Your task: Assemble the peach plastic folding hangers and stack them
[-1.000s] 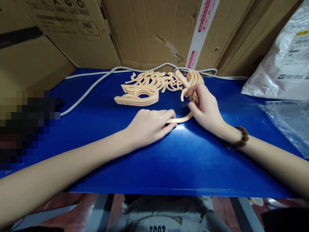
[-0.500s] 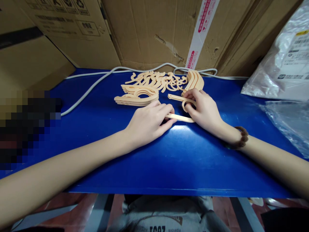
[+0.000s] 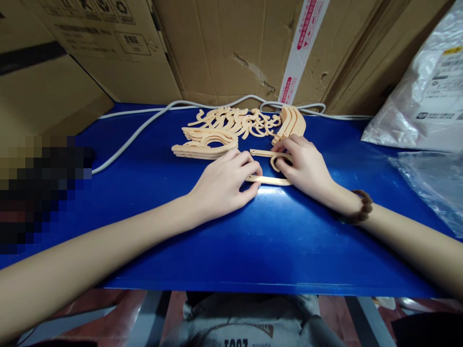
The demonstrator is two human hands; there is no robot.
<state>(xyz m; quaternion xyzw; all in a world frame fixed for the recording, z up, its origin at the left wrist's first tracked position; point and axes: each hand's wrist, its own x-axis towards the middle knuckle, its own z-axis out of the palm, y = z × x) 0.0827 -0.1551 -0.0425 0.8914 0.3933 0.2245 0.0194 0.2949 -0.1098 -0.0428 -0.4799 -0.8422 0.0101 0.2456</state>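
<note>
Upper hanger arm (image 3: 261, 153) swung lower; right grip (image 3: 309, 161), left grip (image 3: 227, 179) on hanger (image 3: 274, 181).

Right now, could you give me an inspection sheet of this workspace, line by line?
Surface: glossy blue tabletop, reflecting light.
Job's things: pale beige, hooked, hanger-like piece; behind it, looped beige stack, loose curved beige pieces, curved beige stack.
Clutter: clear crinkled plastic sheet and white plastic package, right.
Hands: right hand holds the hanger-like piece; left hand is at one end, grip unclear.
Cables: white cable along the back.
Surroundings: brown cardboard boxes behind and left.
</note>
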